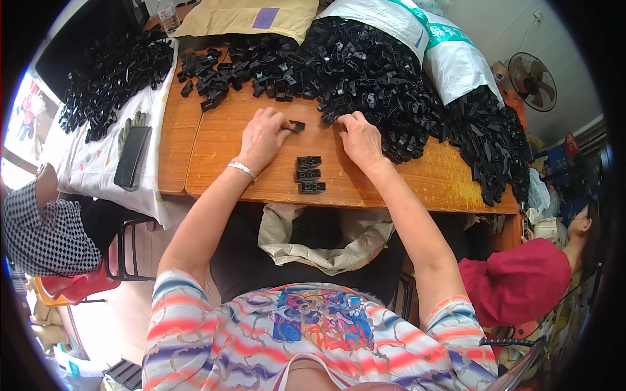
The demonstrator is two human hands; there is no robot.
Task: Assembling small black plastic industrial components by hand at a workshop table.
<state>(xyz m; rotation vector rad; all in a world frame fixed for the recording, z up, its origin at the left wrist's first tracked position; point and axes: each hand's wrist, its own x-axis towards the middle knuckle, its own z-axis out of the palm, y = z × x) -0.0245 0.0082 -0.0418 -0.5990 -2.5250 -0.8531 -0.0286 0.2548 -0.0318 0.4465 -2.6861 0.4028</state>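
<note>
Over the brown wooden table [274, 179], your left hand [264, 137] is pinching one small black part [297, 126], held just above or on the surface, I cannot tell which. Your right hand [360, 138] is at the edge of the big black pile [375, 85], and whether it grips a piece is not clear. Nearer to you, three black parts [308, 175] lie in a short column.

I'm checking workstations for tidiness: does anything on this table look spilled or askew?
Nothing clearly stands out. Black parts lie jumbled in heaps at the mouths of bags, probably tipped out deliberately. Three black pieces sit in a neat column near the table edge; the left hand holds another.
</note>
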